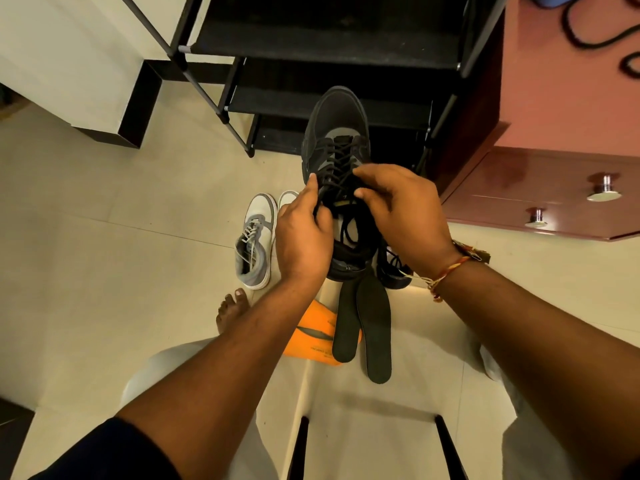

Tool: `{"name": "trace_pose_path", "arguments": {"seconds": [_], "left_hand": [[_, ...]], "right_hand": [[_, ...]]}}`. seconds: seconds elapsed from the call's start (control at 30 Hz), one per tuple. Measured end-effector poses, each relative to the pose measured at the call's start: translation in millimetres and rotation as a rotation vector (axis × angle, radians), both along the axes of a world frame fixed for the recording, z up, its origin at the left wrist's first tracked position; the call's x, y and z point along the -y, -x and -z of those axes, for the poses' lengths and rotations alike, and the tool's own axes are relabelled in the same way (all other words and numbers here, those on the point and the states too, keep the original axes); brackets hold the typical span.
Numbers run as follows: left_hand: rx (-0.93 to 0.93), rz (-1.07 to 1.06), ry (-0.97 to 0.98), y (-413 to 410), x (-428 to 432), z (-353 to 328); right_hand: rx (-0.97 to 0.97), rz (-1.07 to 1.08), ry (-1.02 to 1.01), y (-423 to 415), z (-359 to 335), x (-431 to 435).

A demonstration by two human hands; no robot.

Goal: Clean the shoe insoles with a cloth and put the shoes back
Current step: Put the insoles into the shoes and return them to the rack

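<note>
Left hand (304, 237) grips shoe (336, 133) collar, right hand (401, 206) pinches the tongue/laces, probably spreading the opening for an insole. Shoe held mid-air before rack (311, 39). Both insoles (375, 323) lie on floor over orange sheet (311, 327) (cloth or bag, unclear). Second shoe (391, 268) mostly hidden under right wrist.

The shoe (334, 133) I hold is matt black, suede-like, with woven laces (337, 161). The insoles (375, 327) look matt and foamy. The cloth (313, 330) is smooth orange fabric. The sneaker (254, 237) looks like smooth leather. The rack (204, 84) has dull metal tubes and matt fabric shelves. The cabinet (519, 181) is glossy, its knobs (604, 188) polished metal. The floor (104, 237) is smooth tile.
</note>
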State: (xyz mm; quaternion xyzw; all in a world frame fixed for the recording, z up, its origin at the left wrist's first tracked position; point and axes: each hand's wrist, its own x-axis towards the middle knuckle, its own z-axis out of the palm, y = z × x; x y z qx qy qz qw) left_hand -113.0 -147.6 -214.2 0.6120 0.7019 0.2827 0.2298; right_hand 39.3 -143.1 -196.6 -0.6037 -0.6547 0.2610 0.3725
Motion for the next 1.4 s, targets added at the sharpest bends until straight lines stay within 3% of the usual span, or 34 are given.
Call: {"name": "trace_pose_path", "arguments": {"seconds": [0.17,0.27,0.47,0.57,0.83,1.07,1.17,1.3,1.4], "left_hand": [[0.014,-0.021,0.010,0,-1,0],[-0.011,0.003,0.025,-2,0,1],[-0.042,0.015,0.044,2,-4,8],[-0.039,0.032,0.036,1,-3,7],[-0.125,0.082,-0.002,-7,2,7],[-0.128,0.087,0.004,-13,2,8],[-0.121,0.062,0.017,-11,0,8],[-0.010,-0.044,0.104,-5,-6,11],[0.045,-0.085,0.108,-4,-7,8]], "right_hand": [[0.132,-0.081,-0.031,-5,1,-3],[0.023,-0.042,-0.072,-3,0,-2],[-0.147,-0.279,0.137,3,-10,-1],[-0.060,-0.295,0.192,0,-12,-1],[0.156,0.026,0.103,1,1,-3],[0.220,0.060,0.033,3,-1,-2],[0.117,-0.001,0.095,5,-2,-1],[-0.077,-0.274,0.268,1,-6,-3],[-0.166,-0.366,0.385,-5,-8,-7]]}}
